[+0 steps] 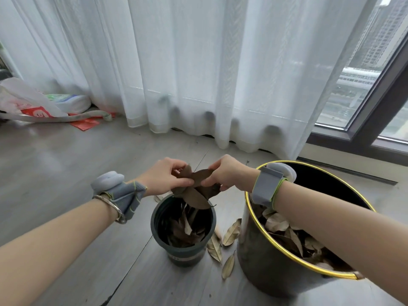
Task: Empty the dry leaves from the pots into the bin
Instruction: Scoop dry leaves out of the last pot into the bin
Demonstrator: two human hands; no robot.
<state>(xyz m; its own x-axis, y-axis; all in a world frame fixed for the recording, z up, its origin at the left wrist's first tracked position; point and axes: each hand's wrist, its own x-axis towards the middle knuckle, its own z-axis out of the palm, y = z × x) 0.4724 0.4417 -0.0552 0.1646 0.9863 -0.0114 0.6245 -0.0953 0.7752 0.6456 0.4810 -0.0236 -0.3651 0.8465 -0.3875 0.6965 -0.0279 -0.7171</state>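
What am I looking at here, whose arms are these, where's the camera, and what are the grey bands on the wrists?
There is one picture, taken by a wide-angle camera worn on a person's head, looking forward and down, so the two arms are the wearer's own. No robot is involved. The left hand and right hand together hold a bunch of dry brown leaves just above a dark pot that stands on the grey floor and still has leaves inside. To its right stands a black bin with a gold rim, already holding leaves. A few fallen leaves lie on the floor between them. Each wrist wears a grey strapped band; what it does I cannot tell. Behind hangs a white curtain.
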